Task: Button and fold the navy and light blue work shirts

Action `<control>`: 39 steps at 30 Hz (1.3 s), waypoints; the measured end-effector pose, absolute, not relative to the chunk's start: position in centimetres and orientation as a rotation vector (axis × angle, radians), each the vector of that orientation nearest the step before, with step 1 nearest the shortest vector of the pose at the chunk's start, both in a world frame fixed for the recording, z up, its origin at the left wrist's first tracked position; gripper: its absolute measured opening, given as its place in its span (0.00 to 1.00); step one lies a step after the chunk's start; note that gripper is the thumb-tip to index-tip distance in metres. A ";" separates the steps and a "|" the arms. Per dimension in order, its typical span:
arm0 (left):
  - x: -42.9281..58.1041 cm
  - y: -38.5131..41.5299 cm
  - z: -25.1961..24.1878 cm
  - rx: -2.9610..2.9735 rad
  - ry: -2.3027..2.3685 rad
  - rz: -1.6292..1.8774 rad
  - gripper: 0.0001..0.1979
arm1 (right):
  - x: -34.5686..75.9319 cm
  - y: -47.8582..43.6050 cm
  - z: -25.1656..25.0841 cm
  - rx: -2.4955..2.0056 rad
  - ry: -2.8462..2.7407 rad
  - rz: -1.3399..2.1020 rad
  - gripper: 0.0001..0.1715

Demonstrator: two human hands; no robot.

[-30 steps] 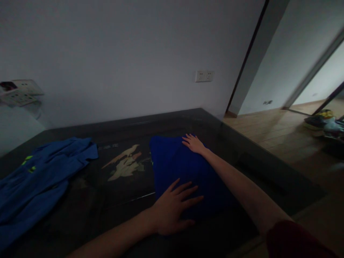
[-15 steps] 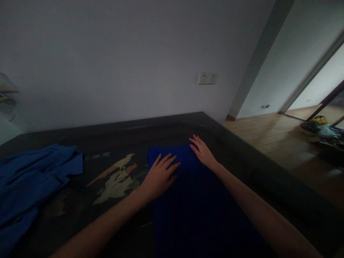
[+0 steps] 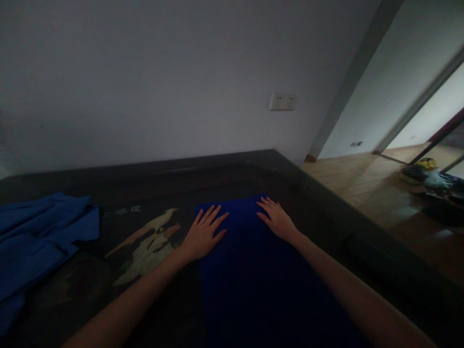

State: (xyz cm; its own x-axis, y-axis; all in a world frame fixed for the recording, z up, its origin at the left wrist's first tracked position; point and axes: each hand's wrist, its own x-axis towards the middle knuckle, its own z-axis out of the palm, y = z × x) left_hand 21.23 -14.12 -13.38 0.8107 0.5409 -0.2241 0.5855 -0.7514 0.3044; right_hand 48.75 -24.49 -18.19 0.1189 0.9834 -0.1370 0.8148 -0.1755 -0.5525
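A dark blue cloth (image 3: 237, 251) lies flat on a dark table (image 3: 145, 186), its far edge fairly straight. My left hand (image 3: 205, 232) rests on the cloth's far left corner with the fingers spread. On the far right corner, my right hand (image 3: 277, 218) lies palm down with its fingers apart, a ring on one of them. Neither hand grasps anything. The cloth's near part runs out of view at the bottom and is very dark.
To the left lies a crumpled lighter blue garment (image 3: 47, 232). A bird-and-flower picture (image 3: 152, 241) decorates the tabletop. Behind stands a pale wall with a socket plate (image 3: 283, 102). Right of the table is wooden floor (image 3: 348, 179) with a pile of things (image 3: 435, 179).
My left hand has moved left to the cloth's left edge. My right hand has shifted slightly nearer. The cloth's far edge now looks straighter, and the view has turned a little.
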 end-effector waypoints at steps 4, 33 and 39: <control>21.3 -14.3 -13.3 2.640 0.864 -0.190 0.27 | 48.7 -24.4 -18.0 -2.014 -1.675 0.706 0.31; 19.4 -8.5 -8.9 0.658 1.280 0.518 0.13 | 51.1 -42.7 -6.2 -2.328 -1.080 1.228 0.52; 19.1 -8.5 -10.7 0.604 1.271 0.485 0.09 | 52.8 -43.3 -7.0 -2.220 -0.770 1.382 0.48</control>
